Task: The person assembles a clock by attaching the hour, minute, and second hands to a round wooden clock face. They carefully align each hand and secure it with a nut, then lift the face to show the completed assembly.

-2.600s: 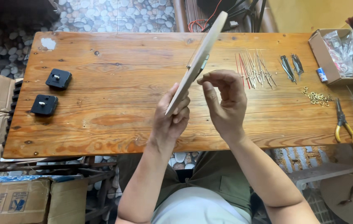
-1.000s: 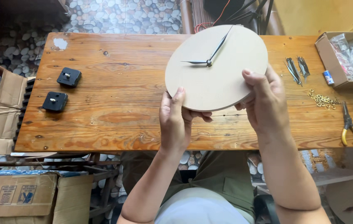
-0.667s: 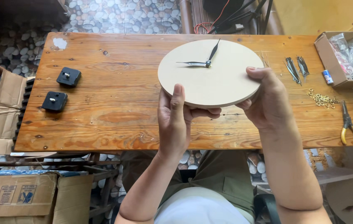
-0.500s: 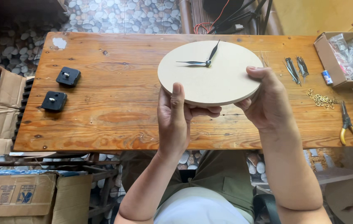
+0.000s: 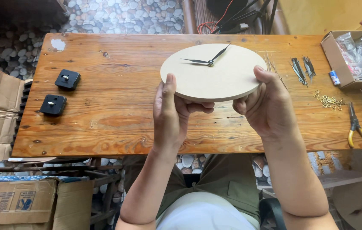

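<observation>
Pale wooden clock disc (image 5: pixel 215 74) was held face-up above the bench (image 5: pixel 117 119), roughly level, near the middle of the board. My left hand (image 5: pixel 173 115) gripped its near-left rim, thumb on top, fingers (image 5: pixel 198 106) curled underneath. My right hand (image 5: pixel 270 106) gripped the near-right rim, thumb over the edge, the rest under the disc and hidden. Both hands clenched on the disc. Two black clock hands (image 5: pixel 206 59) sat on the face, joined at a small metal centre pin. Two black square clock movements (image 5: pixel 61 91) lay on the bench far left, one just beside the other. To the right: thin metal rods (image 5: pixel 271 64) partly behind the disc, spare dark clock hands (image 5: pixel 302 70), a scatter of small brass rings (image 5: pixel 329 101), yellow-handled pliers (image 5: pixel 356 127), and a cardboard box (image 5: pixel 338 57) with plastic bags at the far-right corner.
</observation>
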